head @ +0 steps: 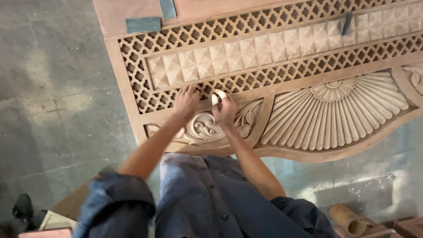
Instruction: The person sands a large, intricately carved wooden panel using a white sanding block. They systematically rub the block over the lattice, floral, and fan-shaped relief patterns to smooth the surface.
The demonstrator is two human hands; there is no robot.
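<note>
Leaning over the carved stone panel (282, 66), I have both hands on it near its lower left corner, where the lattice band (176, 94) of little pierced openings meets the scrollwork relief (202, 128).

My left hand (186, 102) lies with its fingers spread and bent, the tips pressing into the lattice just above the scroll; it grips nothing that I can see. My right hand (224, 110) sits just beside it, loosely curled, two fingers wrapped in white tape (218, 97), their tips touching the lattice edge. Whether a small tool or scrap of abrasive is pinched under them I cannot tell.

As far as I can judge, the carving is far along: the row of pyramid studs (273, 48) above the lattice, the fan-shaped shell (339, 110) to the right of the scroll, and the scroll itself all look fully cut and even in colour. What seems left is fine cleaning or smoothing of the lattice holes, one patch at a time.

Grey rectangular pads (143, 25) rest on the panel's plain top border.
</note>
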